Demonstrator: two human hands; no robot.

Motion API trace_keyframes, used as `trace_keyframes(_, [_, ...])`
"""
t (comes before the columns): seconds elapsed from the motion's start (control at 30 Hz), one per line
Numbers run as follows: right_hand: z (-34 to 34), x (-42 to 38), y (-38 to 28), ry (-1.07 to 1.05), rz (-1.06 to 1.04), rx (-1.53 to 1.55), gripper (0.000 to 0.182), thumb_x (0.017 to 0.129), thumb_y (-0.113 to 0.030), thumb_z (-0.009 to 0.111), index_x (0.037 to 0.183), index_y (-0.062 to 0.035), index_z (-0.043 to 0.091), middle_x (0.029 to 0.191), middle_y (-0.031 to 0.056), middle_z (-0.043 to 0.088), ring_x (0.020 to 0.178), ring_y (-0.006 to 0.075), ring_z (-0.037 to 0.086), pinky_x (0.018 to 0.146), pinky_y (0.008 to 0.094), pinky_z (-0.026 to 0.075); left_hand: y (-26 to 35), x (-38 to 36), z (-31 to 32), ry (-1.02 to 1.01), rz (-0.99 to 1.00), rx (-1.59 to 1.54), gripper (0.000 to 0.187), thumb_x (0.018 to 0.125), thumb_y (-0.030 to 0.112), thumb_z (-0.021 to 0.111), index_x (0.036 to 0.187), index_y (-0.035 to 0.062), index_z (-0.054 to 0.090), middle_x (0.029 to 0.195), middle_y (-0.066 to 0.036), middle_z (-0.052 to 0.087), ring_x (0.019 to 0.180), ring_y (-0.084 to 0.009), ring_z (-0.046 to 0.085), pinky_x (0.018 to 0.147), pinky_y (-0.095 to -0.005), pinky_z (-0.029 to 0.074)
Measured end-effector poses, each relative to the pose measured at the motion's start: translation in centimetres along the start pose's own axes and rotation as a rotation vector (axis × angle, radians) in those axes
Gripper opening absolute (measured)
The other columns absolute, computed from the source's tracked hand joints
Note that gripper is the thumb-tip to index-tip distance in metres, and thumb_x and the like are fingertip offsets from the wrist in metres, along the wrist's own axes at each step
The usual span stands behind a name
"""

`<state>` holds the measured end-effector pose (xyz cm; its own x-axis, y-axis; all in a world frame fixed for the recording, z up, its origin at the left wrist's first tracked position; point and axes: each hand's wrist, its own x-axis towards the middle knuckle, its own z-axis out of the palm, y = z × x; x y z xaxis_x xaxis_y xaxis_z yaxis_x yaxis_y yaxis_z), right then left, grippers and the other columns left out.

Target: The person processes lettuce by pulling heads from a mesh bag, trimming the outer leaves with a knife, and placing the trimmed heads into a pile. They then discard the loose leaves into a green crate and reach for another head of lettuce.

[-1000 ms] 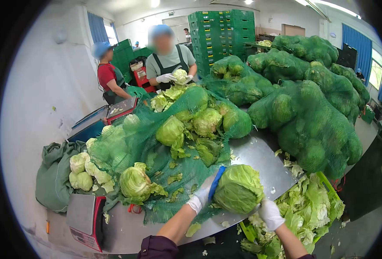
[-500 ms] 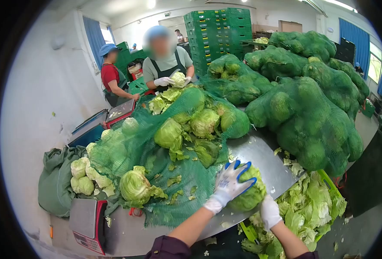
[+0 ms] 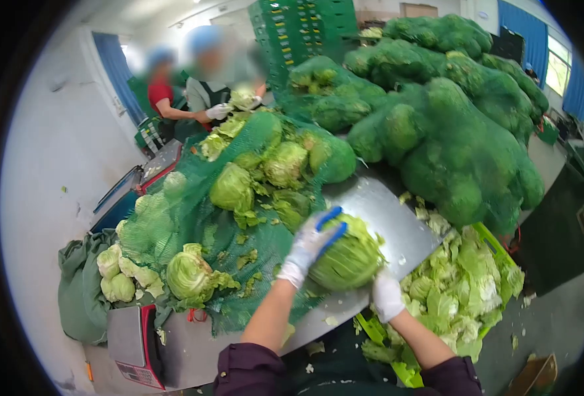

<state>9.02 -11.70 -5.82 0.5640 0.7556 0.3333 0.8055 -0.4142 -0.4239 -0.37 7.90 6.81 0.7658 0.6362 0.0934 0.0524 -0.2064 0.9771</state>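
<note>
A large green head of lettuce (image 3: 349, 259) is held between my two gloved hands, over the front part of the metal table (image 3: 372, 201). My left hand (image 3: 307, 245), in a white glove with blue fingertips, grips its upper left side. Against its lower right side is my right hand (image 3: 388, 296), also gloved, with its fingers partly hidden. Left of them, another head of lettuce (image 3: 190, 274) lies at the edge of a spread green net bag (image 3: 246, 310). More heads (image 3: 232, 187) sit in the net behind.
Full green net bags (image 3: 460, 152) are piled at the right. Below my right hand stands a bright green crate (image 3: 493, 247) of loose leaves. A red-edged scale (image 3: 130, 340) is at front left. Two people (image 3: 206, 99) work across the table, near stacked green crates (image 3: 305, 33).
The view has shifted, so the scene sits further left. The lettuce between my hands has turned and looks closer. Across the table, the person in red has reached toward the other person.
</note>
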Motion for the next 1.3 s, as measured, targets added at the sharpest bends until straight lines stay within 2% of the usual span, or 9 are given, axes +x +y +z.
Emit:
trace_keyframes(0.2, [-0.1, 3.7, -1.7, -0.417, 0.463, 0.413, 0.019, 0.080, -0.007, 0.058, 0.092, 0.0075, 0.057, 0.081, 0.0253, 0.066, 0.068, 0.0368, 0.066, 0.061, 0.0414, 0.053, -0.5, -1.5, -1.0, 0.115, -0.025, -0.228, 0.046, 0.087, 0.012, 0.067, 0.129, 0.0009, 0.053, 0.129, -0.008, 0.055, 0.112, -0.0137, 0.053, 0.096, -0.0249, 0.043])
trace_keyframes(0.27, [4.0, 2.6, 0.9, -0.251, 0.121, 0.359, 0.027, 0.080, -0.012, 0.063, 0.097, 0.0085, 0.058, 0.071, 0.0209, 0.067, 0.064, 0.0338, 0.068, 0.061, 0.0399, 0.054, -1.6, -2.8, -0.8, 0.129, 0.013, -0.227, 0.046, 0.087, 0.013, 0.066, 0.129, 0.0010, 0.052, 0.131, -0.008, 0.053, 0.116, -0.0148, 0.051, 0.099, -0.0262, 0.040])
trace_keyframes(0.37, [4.2, 4.3, 0.6, -0.527, 0.528, 0.580, 0.036, 0.080, -0.018, 0.066, 0.102, 0.0084, 0.058, 0.073, 0.0196, 0.067, 0.069, 0.0323, 0.068, 0.065, 0.0401, 0.054, -2.2, -4.3, -0.9, 0.211, 0.119, -0.082, 0.048, 0.087, 0.015, 0.066, 0.131, 0.0010, 0.051, 0.133, -0.009, 0.051, 0.123, -0.0174, 0.046, 0.105, -0.0289, 0.034])
trace_keyframes(0.5, [1.7, 2.9, -0.8, -0.100, 0.253, 0.283, 0.017, 0.087, -0.005, 0.043, 0.090, 0.0043, 0.056, 0.074, 0.0209, 0.065, 0.066, 0.0326, 0.066, 0.057, 0.0412, 0.053, -1.6, -6.4, -2.0, 0.134, 0.077, -0.126, 0.050, 0.086, 0.014, 0.067, 0.131, 0.0005, 0.049, 0.133, -0.010, 0.051, 0.123, -0.0191, 0.046, 0.106, -0.0308, 0.035])
trace_keyframes(0.73, [1.9, 1.9, -1.2, -0.125, 0.020, -0.021, 0.012, 0.083, -0.002, 0.049, 0.091, 0.0042, 0.055, 0.074, 0.0221, 0.063, 0.066, 0.0331, 0.066, 0.058, 0.0410, 0.053, -0.7, -5.0, -4.0, -0.014, -0.217, -0.134, 0.058, 0.086, 0.017, 0.066, 0.136, -0.0006, 0.044, 0.128, -0.011, 0.052, 0.116, -0.0151, 0.049, 0.099, -0.0264, 0.040])
trace_keyframes(0.97, [2.9, 8.0, 2.6, -0.183, 0.288, 0.145, 0.019, 0.086, -0.012, 0.054, 0.085, 0.0063, 0.056, 0.065, 0.0199, 0.063, 0.061, 0.0342, 0.065, 0.058, 0.0437, 0.052, -0.5, -9.3, -4.0, 0.072, -0.181, -0.335, 0.067, 0.086, 0.010, 0.063, 0.145, 0.0064, 0.031, 0.135, -0.009, 0.043, 0.119, -0.0143, 0.047, 0.101, -0.0265, 0.039])
trace_keyframes(1.03, [-2.3, 5.9, -0.6, -0.225, 0.665, 0.855, 0.031, 0.090, -0.025, 0.057, 0.075, 0.0024, 0.057, 0.058, 0.0136, 0.061, 0.047, 0.0245, 0.061, 0.047, 0.0386, 0.050, -0.4, -10.6, -4.3, 0.125, -0.141, -0.323, 0.067, 0.086, 0.011, 0.062, 0.145, 0.0064, 0.031, 0.135, -0.009, 0.044, 0.119, -0.0145, 0.047, 0.102, -0.0267, 0.039])
trace_keyframes(1.2, [-4.3, -1.5, -8.5, -0.356, 0.736, 1.299, 0.062, 0.088, -0.048, 0.062, 0.130, -0.0053, 0.045, 0.053, 0.0036, 0.054, 0.037, 0.0098, 0.047, 0.032, 0.0239, 0.036, -0.6, -10.8, -3.8, 0.195, -0.081, -0.362, 0.062, 0.085, 0.010, 0.060, 0.142, 0.0040, 0.036, 0.132, -0.009, 0.047, 0.118, -0.0153, 0.048, 0.100, -0.0272, 0.040])
trace_keyframes(1.3, [-6.8, 1.4, -5.9, -0.364, 0.554, 1.262, 0.065, 0.085, -0.043, 0.066, 0.130, -0.0020, 0.045, 0.054, 0.0050, 0.055, 0.036, 0.0098, 0.047, 0.030, 0.0219, 0.034, 1.9, -10.9, -1.7, 0.208, 0.067, -0.329, 0.067, 0.080, 0.008, 0.064, 0.141, 0.0023, 0.038, 0.134, -0.008, 0.044, 0.119, -0.0168, 0.047, 0.099, -0.0283, 0.041])
